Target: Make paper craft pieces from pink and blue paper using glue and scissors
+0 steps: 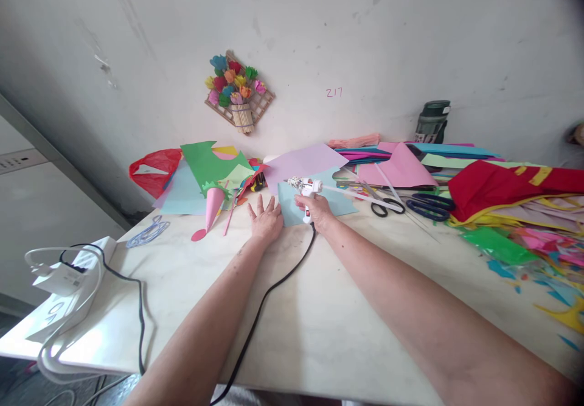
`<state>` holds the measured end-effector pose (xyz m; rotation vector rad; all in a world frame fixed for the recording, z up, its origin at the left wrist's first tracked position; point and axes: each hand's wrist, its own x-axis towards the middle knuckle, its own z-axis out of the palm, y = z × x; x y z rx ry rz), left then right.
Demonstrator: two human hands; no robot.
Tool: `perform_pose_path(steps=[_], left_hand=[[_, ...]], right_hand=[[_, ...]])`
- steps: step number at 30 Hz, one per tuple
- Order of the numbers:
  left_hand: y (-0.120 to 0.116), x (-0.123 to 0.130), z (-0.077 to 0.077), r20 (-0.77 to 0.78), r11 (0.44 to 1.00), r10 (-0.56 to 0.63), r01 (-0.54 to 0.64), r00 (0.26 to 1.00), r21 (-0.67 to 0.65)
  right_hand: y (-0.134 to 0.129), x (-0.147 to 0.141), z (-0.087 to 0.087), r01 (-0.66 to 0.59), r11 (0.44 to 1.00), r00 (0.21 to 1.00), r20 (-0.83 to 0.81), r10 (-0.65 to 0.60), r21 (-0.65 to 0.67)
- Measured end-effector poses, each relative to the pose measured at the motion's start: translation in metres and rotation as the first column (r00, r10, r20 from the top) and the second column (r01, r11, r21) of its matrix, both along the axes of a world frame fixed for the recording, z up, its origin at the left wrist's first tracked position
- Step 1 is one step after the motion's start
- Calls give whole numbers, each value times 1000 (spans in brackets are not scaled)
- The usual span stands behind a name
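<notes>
My right hand point(318, 210) grips a white hot glue gun point(310, 188) by its handle, nozzle toward the left. A long white glue stick point(358, 195) sticks out of its back, and a black cord point(274, 287) runs from the handle toward the table's near edge. Beneath the gun lies a light blue paper sheet point(289, 211). My left hand point(266, 218) rests on the table with its fingers spread, just left of that sheet. Farther left is a pink paper cone point(213, 206) with a green fringed rim, and a small red paper circle point(199, 235) beside its tip.
Black-handled scissors point(387, 207) and blue-handled scissors point(429, 206) lie to the right. Coloured paper point(392, 168) is stacked along the wall, near a dark bottle point(432, 122). A red cloth point(506, 190) and paper scraps fill the right side. At left stands a power strip point(73, 290) with cables.
</notes>
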<state>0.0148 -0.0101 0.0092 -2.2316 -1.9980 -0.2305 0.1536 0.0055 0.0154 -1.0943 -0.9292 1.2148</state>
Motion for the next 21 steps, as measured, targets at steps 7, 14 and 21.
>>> perform_pose_path(steps=[7,14,21], left_hand=[[-1,0,1,-6,1000,-3,3,1000,-3],[-8,4,5,-96,996,-42,49,994,75],[-10,7,6,-118,990,-70,83,991,115]], right_hand=[[2,0,-2,2,1000,1000,10,-2,11],[4,0,-5,4,1000,1000,6,-4,23],[1,0,-2,-9,1000,1000,-12,9,11]])
